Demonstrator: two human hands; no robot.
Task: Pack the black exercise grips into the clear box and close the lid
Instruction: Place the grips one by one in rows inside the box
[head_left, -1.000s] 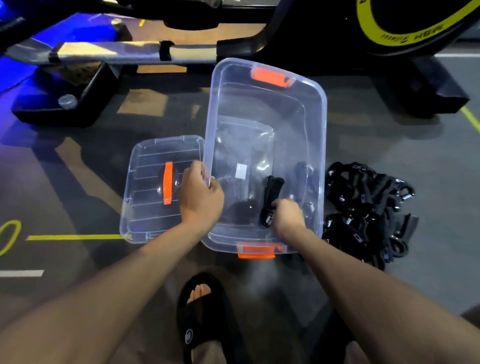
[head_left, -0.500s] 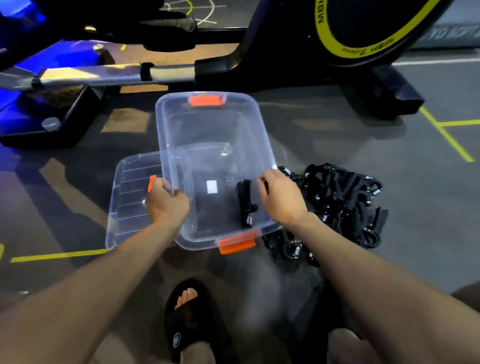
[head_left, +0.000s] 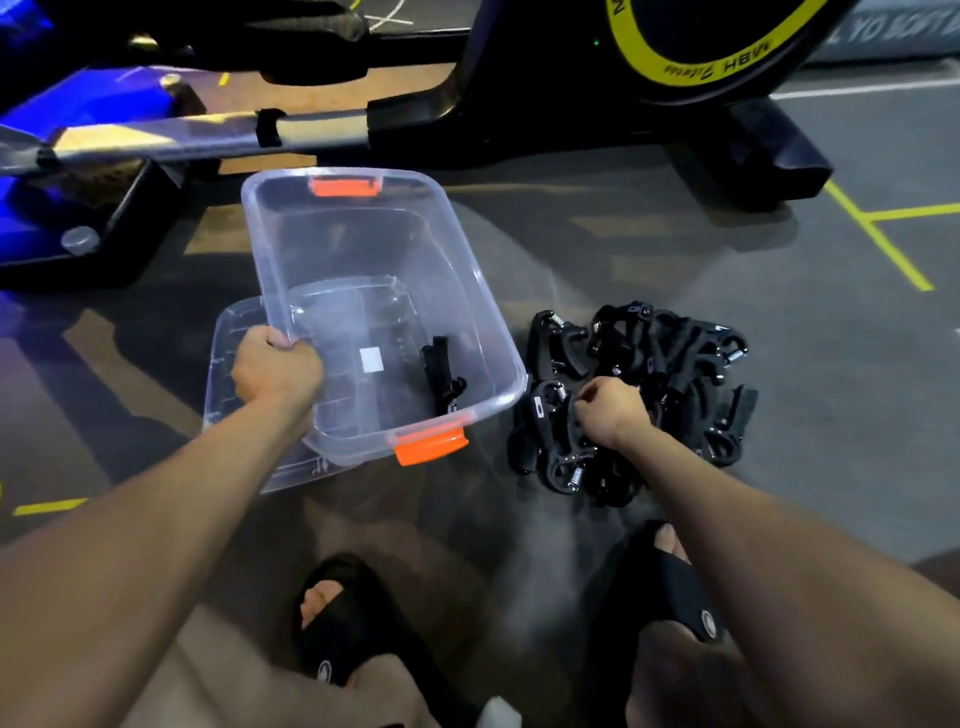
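1. The clear box (head_left: 363, 249) is seen open on the floor (head_left: 675, 249), with an orange latch (head_left: 345, 186) at the far end and a second orange latch (head_left: 431, 445) at the near end.
2. One black grip (head_left: 441, 375) is found inside the box, lying by the right wall near the near end; a white label (head_left: 371, 359) shows on the box bottom.
3. The lid (head_left: 228, 374) is observed lying flat, partly under the box on its left side.
4. The left hand (head_left: 275, 370) is clenched round the left rim of the box.
5. The pile of black grips (head_left: 670, 364) is located on the floor just right of the box, outside it.
6. The right hand (head_left: 610, 413) is set on the pile with fingers curled; whether a grip is grasped cannot be told.
7. An exercise machine (head_left: 571, 78) is noted behind the box.
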